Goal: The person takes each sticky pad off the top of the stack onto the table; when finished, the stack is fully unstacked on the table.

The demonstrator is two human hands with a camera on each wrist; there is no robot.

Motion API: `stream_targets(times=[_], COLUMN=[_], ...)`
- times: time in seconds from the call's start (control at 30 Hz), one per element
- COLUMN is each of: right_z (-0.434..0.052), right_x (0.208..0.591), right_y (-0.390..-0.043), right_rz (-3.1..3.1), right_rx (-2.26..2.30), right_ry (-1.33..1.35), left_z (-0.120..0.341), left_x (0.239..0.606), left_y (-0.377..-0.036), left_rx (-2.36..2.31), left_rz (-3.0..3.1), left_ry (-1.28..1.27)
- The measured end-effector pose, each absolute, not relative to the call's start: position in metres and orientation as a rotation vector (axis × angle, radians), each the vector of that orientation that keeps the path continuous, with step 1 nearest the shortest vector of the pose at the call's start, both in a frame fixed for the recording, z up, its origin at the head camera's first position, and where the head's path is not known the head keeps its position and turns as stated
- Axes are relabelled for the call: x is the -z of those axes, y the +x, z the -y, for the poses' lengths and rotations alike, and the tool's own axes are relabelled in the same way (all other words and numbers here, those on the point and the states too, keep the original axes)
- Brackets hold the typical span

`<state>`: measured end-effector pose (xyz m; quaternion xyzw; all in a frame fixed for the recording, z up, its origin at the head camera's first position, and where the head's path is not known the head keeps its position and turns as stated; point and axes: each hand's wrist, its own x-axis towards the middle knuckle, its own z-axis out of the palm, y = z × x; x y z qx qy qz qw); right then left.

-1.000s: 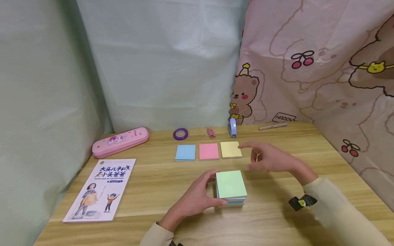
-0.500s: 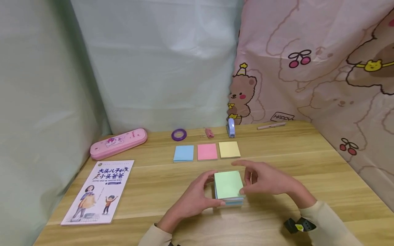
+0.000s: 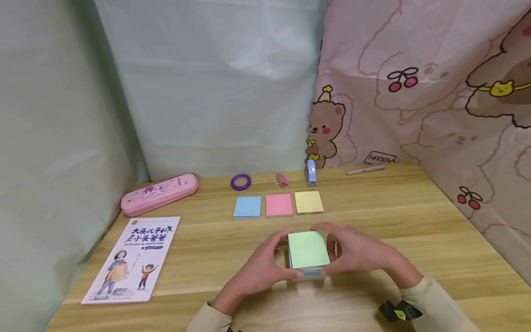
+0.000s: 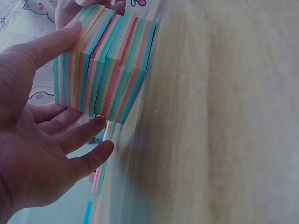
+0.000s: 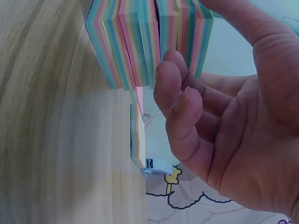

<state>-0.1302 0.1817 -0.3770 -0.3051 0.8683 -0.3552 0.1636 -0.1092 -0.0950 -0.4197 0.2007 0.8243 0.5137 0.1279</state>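
Note:
A tall stack of sticky note pads (image 3: 308,249), green on top with striped coloured edges (image 4: 103,65), stands on the wooden table. My left hand (image 3: 265,265) grips its left side, thumb at the front corner and fingers toward the back. On the right side, my right hand (image 3: 358,249) holds the stack between its thumb at the near corner and index finger at the far one. Its other fingers (image 5: 180,107) are curled beside the stack in the right wrist view. Behind lie a blue pad (image 3: 247,207), a pink pad (image 3: 279,204) and a yellow pad (image 3: 309,202) in a row.
Along the back sit a pink pencil case (image 3: 159,194), purple tape (image 3: 241,181), a pink binder clip (image 3: 281,179), a lilac stapler (image 3: 311,173) and a pen (image 3: 365,170). A picture book (image 3: 132,260) lies at left. Curtains hang behind the table (image 3: 415,230).
My right hand has come from beside the yellow pad, toward me and left, onto the right side of the stack. The left hand has kept its hold.

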Motion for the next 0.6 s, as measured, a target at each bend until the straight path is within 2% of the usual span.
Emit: stream_targets(times=[0.6], right_z=[-0.1768], right_x=[0.3772], right_y=[-0.1271], right_rz=[-2.521], right_rx=[0.958], right_ry=[-0.886], left_z=[0.0944], left_x=[0.4193], left_y=[-0.1086], left_rx=[-1.482], left_rz=[-2.409], left_ry=[0.585])
